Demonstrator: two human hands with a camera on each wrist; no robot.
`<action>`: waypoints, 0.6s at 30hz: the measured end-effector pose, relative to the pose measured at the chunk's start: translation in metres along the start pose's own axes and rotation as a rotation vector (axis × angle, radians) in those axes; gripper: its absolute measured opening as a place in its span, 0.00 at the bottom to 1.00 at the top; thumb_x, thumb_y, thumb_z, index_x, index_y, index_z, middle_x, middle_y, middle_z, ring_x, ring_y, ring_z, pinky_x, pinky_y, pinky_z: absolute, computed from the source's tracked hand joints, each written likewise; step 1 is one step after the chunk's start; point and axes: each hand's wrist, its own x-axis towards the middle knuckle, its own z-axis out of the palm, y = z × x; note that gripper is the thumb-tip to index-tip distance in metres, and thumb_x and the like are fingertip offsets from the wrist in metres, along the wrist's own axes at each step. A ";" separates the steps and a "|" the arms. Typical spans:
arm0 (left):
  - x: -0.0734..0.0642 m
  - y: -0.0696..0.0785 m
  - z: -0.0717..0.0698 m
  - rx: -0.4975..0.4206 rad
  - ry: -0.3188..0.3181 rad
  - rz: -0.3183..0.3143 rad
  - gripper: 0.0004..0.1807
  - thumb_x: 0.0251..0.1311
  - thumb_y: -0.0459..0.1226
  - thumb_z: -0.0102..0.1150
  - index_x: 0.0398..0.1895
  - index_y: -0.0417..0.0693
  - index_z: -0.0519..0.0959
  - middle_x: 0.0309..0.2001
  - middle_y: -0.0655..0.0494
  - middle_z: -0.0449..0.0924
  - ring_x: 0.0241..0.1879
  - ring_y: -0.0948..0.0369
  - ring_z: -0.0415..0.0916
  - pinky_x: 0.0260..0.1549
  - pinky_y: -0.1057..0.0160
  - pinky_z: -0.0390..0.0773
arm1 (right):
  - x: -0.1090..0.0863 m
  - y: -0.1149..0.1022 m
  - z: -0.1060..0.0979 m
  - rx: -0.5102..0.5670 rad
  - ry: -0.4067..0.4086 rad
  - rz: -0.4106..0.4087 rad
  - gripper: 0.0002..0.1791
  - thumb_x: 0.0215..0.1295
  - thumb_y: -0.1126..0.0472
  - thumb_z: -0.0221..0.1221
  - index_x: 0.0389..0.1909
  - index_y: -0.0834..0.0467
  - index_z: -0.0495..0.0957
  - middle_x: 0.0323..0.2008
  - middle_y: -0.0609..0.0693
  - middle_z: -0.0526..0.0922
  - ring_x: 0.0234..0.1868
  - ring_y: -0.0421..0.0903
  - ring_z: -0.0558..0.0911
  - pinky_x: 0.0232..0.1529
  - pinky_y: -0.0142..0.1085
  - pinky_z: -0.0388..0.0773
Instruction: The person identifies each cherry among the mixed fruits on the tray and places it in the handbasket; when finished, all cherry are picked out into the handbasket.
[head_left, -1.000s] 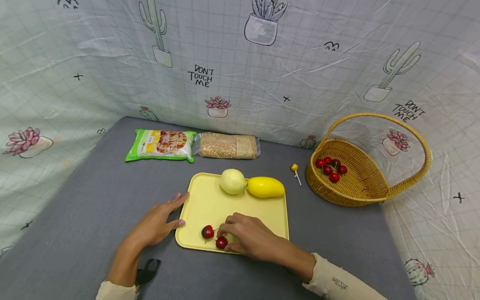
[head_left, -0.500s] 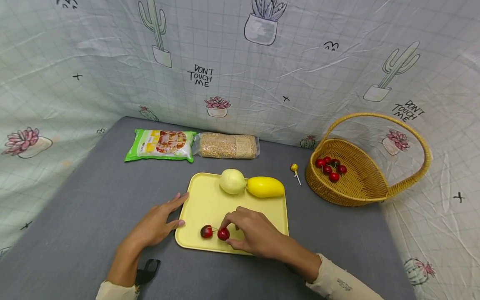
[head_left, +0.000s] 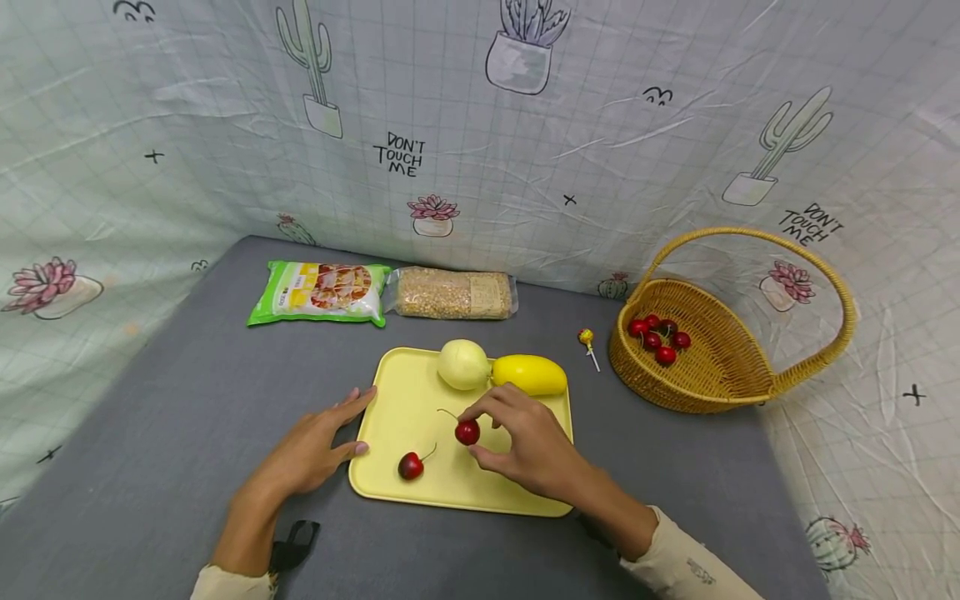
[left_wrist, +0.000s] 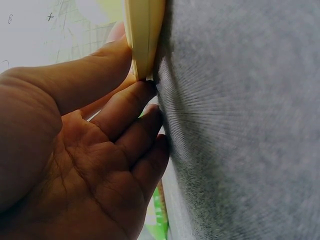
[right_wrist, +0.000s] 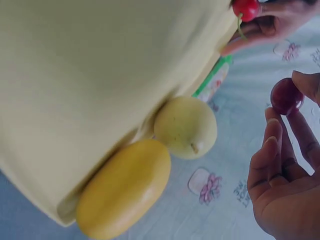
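Note:
My right hand [head_left: 536, 446] pinches a dark red cherry [head_left: 467, 432] between thumb and fingertips over the yellow tray [head_left: 397, 408], its thin stem pointing left. The right wrist view shows this cherry [right_wrist: 287, 96] held at the fingertips. A second cherry [head_left: 411, 466] with an upright stem lies near the tray's front left. My left hand [head_left: 303, 450] touches the tray's left rim with thumb and forefinger spread along it. In the left wrist view, the other fingertips [left_wrist: 152, 111] rest at the grey cloth. A pale round pear [head_left: 462, 364] and a yellow mango [head_left: 529, 375] lie along the tray's back edge.
A wicker basket [head_left: 738, 358] with a tall handle stands at the right, several cherries [head_left: 665, 355] inside. A lollipop [head_left: 588, 343] lies beside it. Behind the tray are a green-and-white food bag [head_left: 318, 292] and a clear bag of grain [head_left: 453, 293], near the patterned cloth backdrop.
My right hand has lifted one cherry from beside the other and carried it up and away toward the tray's middle. The left hand stays at the rim.

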 end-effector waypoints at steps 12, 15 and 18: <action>0.000 -0.001 0.001 -0.002 0.014 0.012 0.43 0.67 0.37 0.71 0.84 0.47 0.63 0.80 0.32 0.62 0.76 0.30 0.63 0.68 0.27 0.69 | -0.001 0.013 -0.021 -0.011 0.108 0.054 0.18 0.58 0.59 0.79 0.48 0.48 0.86 0.43 0.41 0.84 0.38 0.40 0.78 0.37 0.33 0.79; 0.000 -0.001 0.001 0.000 0.015 0.011 0.43 0.67 0.37 0.71 0.84 0.47 0.63 0.79 0.32 0.62 0.76 0.30 0.64 0.68 0.27 0.69 | -0.002 0.017 -0.027 -0.007 0.138 0.064 0.18 0.58 0.59 0.79 0.48 0.48 0.87 0.44 0.42 0.85 0.38 0.41 0.78 0.36 0.34 0.79; -0.001 0.000 0.000 0.002 0.016 0.012 0.43 0.67 0.37 0.71 0.84 0.47 0.63 0.79 0.32 0.62 0.76 0.30 0.64 0.68 0.27 0.69 | -0.002 0.021 -0.033 -0.008 0.163 0.087 0.18 0.58 0.59 0.79 0.48 0.49 0.87 0.44 0.42 0.85 0.38 0.42 0.78 0.34 0.34 0.78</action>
